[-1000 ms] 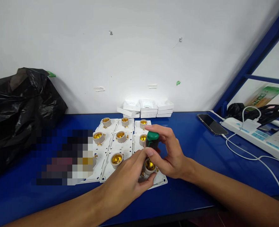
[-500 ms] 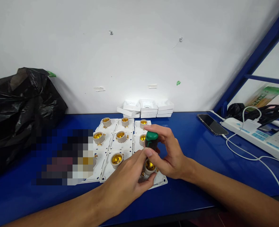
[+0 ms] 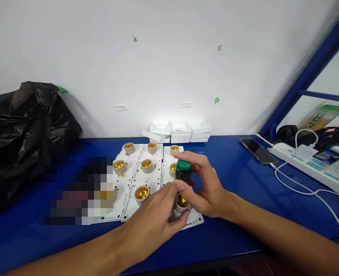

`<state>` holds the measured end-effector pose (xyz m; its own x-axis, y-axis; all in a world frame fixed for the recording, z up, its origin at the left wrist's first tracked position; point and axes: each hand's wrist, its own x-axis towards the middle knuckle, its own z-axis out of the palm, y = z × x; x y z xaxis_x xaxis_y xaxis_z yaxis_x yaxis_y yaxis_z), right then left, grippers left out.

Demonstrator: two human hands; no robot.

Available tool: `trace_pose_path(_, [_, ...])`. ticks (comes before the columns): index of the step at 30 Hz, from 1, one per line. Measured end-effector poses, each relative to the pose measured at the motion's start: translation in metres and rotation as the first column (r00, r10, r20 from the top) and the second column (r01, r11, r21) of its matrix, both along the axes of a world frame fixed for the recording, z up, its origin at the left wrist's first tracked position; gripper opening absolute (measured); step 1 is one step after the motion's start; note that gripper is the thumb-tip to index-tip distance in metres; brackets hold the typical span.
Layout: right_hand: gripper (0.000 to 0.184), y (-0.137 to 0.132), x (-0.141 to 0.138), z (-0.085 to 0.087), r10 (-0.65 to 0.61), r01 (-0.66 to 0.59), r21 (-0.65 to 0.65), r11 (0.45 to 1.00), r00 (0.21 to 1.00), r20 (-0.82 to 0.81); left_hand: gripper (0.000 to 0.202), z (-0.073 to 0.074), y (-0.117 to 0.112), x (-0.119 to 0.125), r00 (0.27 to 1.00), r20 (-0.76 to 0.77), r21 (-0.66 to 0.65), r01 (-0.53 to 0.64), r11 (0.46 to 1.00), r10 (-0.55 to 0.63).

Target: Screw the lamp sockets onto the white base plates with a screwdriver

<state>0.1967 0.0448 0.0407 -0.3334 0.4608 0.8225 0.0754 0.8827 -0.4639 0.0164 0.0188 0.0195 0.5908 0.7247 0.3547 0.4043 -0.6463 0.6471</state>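
My right hand [image 3: 205, 188] is closed around the green and black handle of a screwdriver [image 3: 183, 165], held upright above the front right of the group of plates. The screwdriver's lower end is hidden by my hands. My left hand [image 3: 163, 214] reaches in from the left and grips a round lamp socket [image 3: 182, 203] with a brass-coloured inside, mounted on a white square plate [image 3: 196, 219]. Several more plates with such sockets lie in rows beside and behind it, among them a lamp socket [image 3: 142, 194] just left of my left hand.
Several white square housings [image 3: 180, 132] are stacked against the wall. A black plastic bag [image 3: 28, 142] stands at the left, beside a blurred-out patch. On the right of the blue table [image 3: 229, 237] lie a phone [image 3: 258, 150], white cables and a power strip [image 3: 313, 166].
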Motion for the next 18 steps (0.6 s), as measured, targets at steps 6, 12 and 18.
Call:
trace_pose_path(6, [0.057,0.0005,-0.0003,-0.0008,-0.014,0.014,0.003,1.000,1.000,0.002,0.022,0.0004,-0.0010,0.0000,1.000,-0.009,-0.001,-0.004,1.000,0.004])
trace_pose_path(12, [0.057,0.0004,-0.0006,-0.0004,-0.014,0.014,0.008,1.000,1.000,-0.002,0.022,0.0013,-0.0012,-0.0002,1.000,-0.015,-0.019,-0.001,1.000,0.000])
trace_pose_path(18, [0.056,0.0005,-0.0007,-0.0010,-0.014,0.014,-0.002,1.000,1.000,-0.006,0.024,0.0013,-0.0011,-0.0011,1.000,-0.012,-0.015,0.000,1.000,0.000])
